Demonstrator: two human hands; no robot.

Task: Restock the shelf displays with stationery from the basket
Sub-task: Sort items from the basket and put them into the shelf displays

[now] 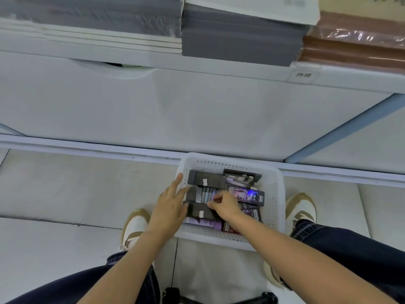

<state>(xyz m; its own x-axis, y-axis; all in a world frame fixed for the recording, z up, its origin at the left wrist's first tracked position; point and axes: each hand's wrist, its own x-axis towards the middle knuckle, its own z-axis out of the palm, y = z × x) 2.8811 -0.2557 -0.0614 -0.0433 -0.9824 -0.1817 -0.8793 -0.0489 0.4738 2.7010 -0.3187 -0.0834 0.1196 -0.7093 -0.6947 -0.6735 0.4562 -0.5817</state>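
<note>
A white plastic basket [276, 194] stands on the floor between my feet, against the shelf base. It holds several dark pen boxes; one open box [205, 194] shows a row of pens, and a purple printed box [247, 195] lies to its right. My left hand [169, 208] reaches over the basket's left rim, fingers spread and touching the left ends of the dark boxes. My right hand [224, 205] is inside the basket, its fingers curled onto the open box of pens.
Above the basket rises a white shelf front [175, 110] with a price label [303, 75]. On the shelf lie stacks of grey paper [238, 38] and brown wrapped paper [355, 44]. My shoes [134, 229] flank the basket on the tiled floor.
</note>
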